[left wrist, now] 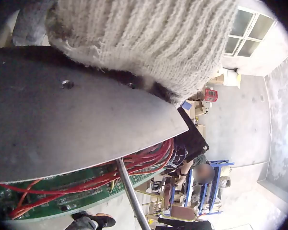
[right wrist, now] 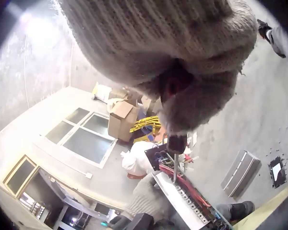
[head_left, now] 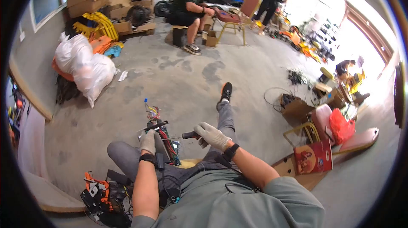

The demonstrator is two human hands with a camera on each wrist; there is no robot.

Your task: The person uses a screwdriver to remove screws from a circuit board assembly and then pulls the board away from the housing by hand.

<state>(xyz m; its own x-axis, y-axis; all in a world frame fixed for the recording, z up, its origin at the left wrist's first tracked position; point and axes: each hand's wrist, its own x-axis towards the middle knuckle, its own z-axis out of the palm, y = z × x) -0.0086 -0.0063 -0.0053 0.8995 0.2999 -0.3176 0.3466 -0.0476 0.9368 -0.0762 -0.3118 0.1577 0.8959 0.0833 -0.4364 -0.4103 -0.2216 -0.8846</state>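
Observation:
A white knitted glove covers my left hand (head_left: 148, 142), which grips the edge of a long electronics assembly propped at my lap. Its flat metal plate (left wrist: 86, 124) lies against the glove, and below the plate show a green circuit board (left wrist: 77, 196) and red wires (left wrist: 149, 155). My right hand (head_left: 211, 136), gloved too, holds a screwdriver by its dark handle (head_left: 190, 135). The screwdriver's metal shaft (left wrist: 132, 196) reaches in at the wires beside the plate's edge; the plate hides its tip in the left wrist view. Fingers of the left hand are hidden behind the plate.
An orange and black machine part (head_left: 104, 194) lies by my left side. White sacks (head_left: 87, 68) stand on the floor at the left. A red box (head_left: 313, 156) and chairs with a red bag (head_left: 341, 125) are at the right. A seated person (head_left: 189, 7) works farther back.

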